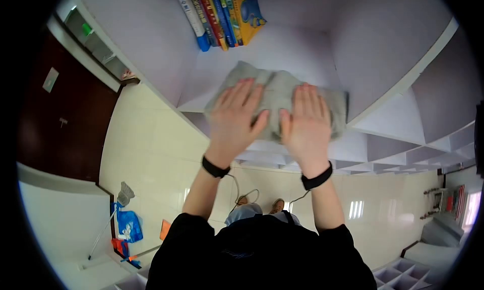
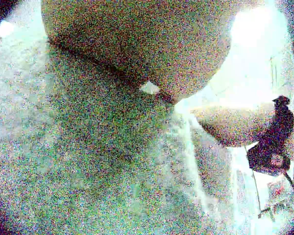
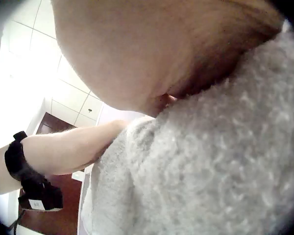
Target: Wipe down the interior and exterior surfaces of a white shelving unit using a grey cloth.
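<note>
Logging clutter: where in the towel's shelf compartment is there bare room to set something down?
Bare shelf floor lies behind the grey towel and right of the row of books. The front is crowded: the left hand and right hand lie flat on the towel, which spans most of it.

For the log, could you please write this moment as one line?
left hand: flat on towel | right hand: flat on towel | towel: on shelf, books behind

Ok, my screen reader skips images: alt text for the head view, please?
The left hand and right hand press flat, side by side, on a grey cloth on a white shelf. Books stand behind, to the left.
</note>
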`<state>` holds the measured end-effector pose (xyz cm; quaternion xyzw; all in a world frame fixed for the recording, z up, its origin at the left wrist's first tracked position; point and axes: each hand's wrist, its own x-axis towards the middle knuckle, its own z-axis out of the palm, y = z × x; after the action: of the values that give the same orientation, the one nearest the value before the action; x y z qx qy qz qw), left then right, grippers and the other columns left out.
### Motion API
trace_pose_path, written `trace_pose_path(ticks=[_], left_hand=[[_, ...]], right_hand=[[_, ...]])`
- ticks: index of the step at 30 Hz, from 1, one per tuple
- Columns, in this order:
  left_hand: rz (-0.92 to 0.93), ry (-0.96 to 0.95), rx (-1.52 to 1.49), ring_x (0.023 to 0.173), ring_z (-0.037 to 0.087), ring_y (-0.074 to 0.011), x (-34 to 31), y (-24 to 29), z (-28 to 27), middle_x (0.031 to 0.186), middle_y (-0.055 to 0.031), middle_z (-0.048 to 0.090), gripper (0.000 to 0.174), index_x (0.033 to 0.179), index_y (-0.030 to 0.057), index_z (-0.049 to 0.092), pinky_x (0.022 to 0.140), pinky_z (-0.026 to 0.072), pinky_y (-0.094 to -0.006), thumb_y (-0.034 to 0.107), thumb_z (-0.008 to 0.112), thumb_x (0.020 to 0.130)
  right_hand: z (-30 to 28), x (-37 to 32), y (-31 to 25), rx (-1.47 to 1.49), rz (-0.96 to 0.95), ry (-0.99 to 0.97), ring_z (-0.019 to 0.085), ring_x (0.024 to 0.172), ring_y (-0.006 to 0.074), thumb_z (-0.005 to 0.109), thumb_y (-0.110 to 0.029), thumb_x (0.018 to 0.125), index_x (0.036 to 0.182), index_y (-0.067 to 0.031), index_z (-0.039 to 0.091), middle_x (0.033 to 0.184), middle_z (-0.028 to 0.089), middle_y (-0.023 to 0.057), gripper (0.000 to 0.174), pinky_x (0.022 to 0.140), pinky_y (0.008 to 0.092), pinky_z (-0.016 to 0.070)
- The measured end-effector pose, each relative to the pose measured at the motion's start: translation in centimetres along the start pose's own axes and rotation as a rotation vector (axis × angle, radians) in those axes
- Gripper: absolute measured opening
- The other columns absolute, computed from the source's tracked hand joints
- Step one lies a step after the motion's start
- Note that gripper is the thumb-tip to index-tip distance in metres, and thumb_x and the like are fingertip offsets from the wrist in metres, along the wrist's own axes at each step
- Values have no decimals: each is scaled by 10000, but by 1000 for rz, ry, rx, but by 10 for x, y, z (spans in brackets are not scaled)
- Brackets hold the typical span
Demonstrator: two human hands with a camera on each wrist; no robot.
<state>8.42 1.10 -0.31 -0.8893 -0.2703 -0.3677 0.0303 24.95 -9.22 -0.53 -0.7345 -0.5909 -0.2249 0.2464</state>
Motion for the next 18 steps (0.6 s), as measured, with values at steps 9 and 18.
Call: trace_pose_path(ticks=[9, 18], left_hand=[[90, -188, 78, 1398, 539, -389, -13, -77, -56, 1492, -210, 583, 664, 1457, 2, 560, 1159, 437, -517, 177, 719, 836], [-33, 2, 213, 1333, 620, -334, -21, -96, -18, 1416, -190, 651, 458, 1359, -50, 626, 1119, 508, -412, -17, 597, 903]], right_hand=[[14, 30, -73, 128, -150, -29, 553, 1385, 376, 688, -365, 899, 1383, 98, 587, 1433, 608, 270, 677, 1208, 472, 372], [66, 41, -137, -43, -79, 199, 645, 1293, 291, 624, -120, 840, 1260, 57, 675, 1342, 695, 195, 458, 1124, 393, 485]])
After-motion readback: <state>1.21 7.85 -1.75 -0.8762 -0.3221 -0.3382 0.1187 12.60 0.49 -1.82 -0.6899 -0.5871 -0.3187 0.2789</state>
